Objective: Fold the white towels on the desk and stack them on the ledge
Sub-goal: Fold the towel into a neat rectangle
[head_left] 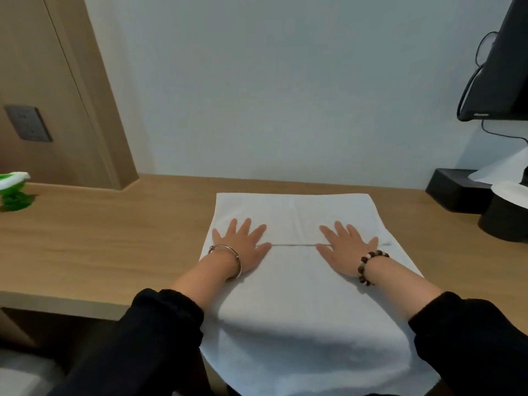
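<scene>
Pressing flat on the cloth, both at once: the left grip [243, 244] and the right grip [347, 247] lie palm-down on the white towel [300, 298], fingers spread wide and straight, nothing curled and nothing pinched, just bare palms on fabric. The towel is laid out on the wooden counter [114, 241], its far edge close to the pale wall [271, 81], its near end spilling over the front edge towards the person. A thin grey line [294, 245] runs across the cloth from thumb to thumb. A silver bangle [228, 260] sits on the left wrist and a string of brown and pale beads [368, 265] on the right, with black sleeves [160, 332] pushed up both forearms. Out to the left, well apart from the towel, sits something green and white [13, 192], too blurred to name. Over on the right there's a black box [454, 192] with white paper [503, 170] sticking up by it, and a dark screen [505, 67] above it with cables hanging down.
</scene>
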